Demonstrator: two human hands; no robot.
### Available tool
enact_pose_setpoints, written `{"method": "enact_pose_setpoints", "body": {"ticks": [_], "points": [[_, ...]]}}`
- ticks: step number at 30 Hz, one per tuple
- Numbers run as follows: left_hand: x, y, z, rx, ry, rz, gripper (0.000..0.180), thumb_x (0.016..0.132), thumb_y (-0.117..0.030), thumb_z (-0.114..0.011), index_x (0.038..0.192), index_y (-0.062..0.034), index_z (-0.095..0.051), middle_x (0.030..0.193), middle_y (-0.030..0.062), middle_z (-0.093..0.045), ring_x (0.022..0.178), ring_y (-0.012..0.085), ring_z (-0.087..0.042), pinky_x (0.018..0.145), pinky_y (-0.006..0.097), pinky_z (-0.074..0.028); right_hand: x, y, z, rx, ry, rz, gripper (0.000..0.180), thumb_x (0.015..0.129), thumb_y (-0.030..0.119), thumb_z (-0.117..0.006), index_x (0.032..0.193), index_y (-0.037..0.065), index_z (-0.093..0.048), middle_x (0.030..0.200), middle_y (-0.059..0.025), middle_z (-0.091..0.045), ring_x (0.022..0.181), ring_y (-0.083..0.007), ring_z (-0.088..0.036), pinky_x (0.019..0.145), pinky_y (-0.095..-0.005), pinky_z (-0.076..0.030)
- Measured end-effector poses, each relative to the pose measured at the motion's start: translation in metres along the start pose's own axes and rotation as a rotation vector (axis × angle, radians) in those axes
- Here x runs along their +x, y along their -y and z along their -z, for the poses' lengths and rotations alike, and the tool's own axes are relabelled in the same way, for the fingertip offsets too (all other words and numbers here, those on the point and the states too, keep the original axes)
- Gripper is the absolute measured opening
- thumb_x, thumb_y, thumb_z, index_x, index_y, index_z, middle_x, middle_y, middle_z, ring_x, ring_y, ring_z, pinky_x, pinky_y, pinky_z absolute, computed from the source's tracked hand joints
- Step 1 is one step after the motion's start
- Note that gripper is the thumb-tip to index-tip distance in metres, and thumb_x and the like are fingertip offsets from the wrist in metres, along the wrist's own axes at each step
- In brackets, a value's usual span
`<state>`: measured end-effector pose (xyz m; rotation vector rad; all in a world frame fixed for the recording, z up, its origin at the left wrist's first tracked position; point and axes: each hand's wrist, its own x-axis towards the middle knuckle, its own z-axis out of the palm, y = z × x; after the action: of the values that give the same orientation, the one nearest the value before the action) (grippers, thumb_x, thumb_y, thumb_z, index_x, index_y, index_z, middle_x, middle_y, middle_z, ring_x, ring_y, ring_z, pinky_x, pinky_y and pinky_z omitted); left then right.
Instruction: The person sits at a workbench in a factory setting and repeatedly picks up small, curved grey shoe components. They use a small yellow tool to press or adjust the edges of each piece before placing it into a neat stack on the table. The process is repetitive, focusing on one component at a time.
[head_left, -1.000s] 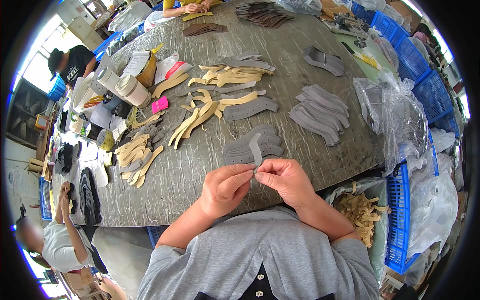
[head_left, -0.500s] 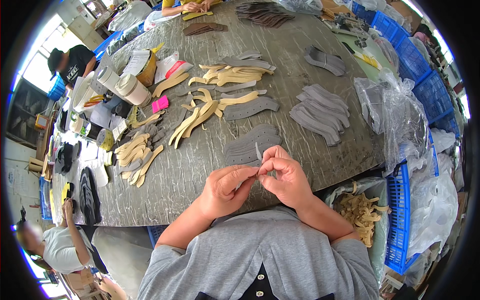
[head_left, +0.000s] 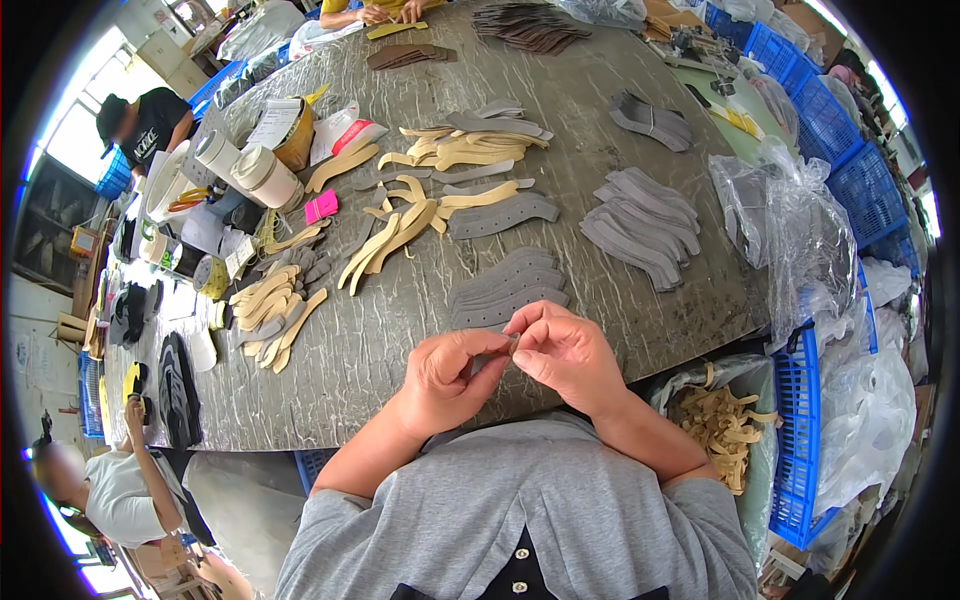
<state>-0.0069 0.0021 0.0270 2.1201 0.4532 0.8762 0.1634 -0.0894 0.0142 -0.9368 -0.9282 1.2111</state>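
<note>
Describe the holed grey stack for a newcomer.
On the streaked table, look just beyond the left hand and right hand. The fanned grey stack there is nearest them; small holes dot it, unlike the plain-looking stack to its right.

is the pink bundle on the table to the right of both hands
No, the pink bundle lies farther left than the left hand.

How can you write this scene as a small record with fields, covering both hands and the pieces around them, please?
Left hand: pinching a small piece, mostly hidden by the fingers
Right hand: pinching the same piece
Ahead of hands: overlapping grey pieces with holes
Further right: curved grey pieces, layered
Left of hands: cream and grey strips, heaped
Lower right: cream scraps, with a blue crate to their right
</note>
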Motion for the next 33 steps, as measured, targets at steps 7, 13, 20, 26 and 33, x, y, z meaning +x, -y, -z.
{"method": "enact_pose_setpoints", "body": {"ticks": [7,13,20,26,33], "points": [[-0.001,-0.003,-0.003,0.035,-0.017,0.014,0.026,0.077,0.000,-0.077,0.097,-0.0067,-0.063,0.081,0.0044,-0.070,0.053,0.0095,-0.058,0.046,0.024,-0.044,0.000,-0.004,0.000,0.018,-0.029,-0.020,0.007,0.091,0.002,-0.063,0.086,-0.001,-0.060,0.108,-0.0065,-0.057,0.078,-0.0040,-0.052,0.068,-0.0197,-0.044],[-0.001,-0.004,-0.001,-0.008,0.010,0.087,0.028,0.075,-0.002,-0.080,0.097,-0.0075,-0.064,0.082,0.0040,-0.070,0.053,0.0092,-0.057,0.046,0.023,-0.043,0.000,-0.003,0.000,0.006,-0.034,-0.023,0.007,0.091,0.000,-0.061,0.084,0.000,-0.059,0.111,-0.0077,-0.058,0.083,-0.0054,-0.052,0.072,-0.0216,-0.044],[0.007,0.003,-0.004,-0.025,0.015,-0.176,0.026,0.075,0.003,-0.077,0.099,-0.0036,-0.068,0.091,0.0106,-0.070,0.078,0.0223,-0.069,0.062,0.030,-0.055,0.001,-0.011,0.001,-0.115,-0.057,0.087,0.008,0.090,-0.002,-0.060,0.082,-0.002,-0.058,0.107,-0.0090,-0.061,0.078,-0.0052,-0.054,0.068,-0.0207,-0.046],[0.008,0.008,0.001,0.232,0.062,-0.342,0.035,0.063,0.004,-0.075,0.097,-0.0029,-0.068,0.095,0.0091,-0.068,0.079,0.0252,-0.068,0.062,0.033,-0.057,0.002,-0.016,0.003,-0.133,-0.104,0.044,0.011,0.087,-0.005,-0.060,0.078,-0.002,-0.056,0.102,-0.0104,-0.063,0.078,-0.0081,-0.059,0.070,-0.0232,-0.050],[0.012,0.006,0.004,0.310,0.076,-0.413,0.041,0.056,0.001,-0.074,0.096,-0.0039,-0.068,0.094,0.0059,-0.064,0.073,0.0220,-0.063,0.055,0.032,-0.054,0.002,-0.009,0.002,-0.160,-0.076,-0.029,0.009,0.086,-0.005,-0.062,0.078,-0.004,-0.058,0.099,-0.0100,-0.064,0.079,-0.0115,-0.064,0.071,-0.0239,-0.054]]}}
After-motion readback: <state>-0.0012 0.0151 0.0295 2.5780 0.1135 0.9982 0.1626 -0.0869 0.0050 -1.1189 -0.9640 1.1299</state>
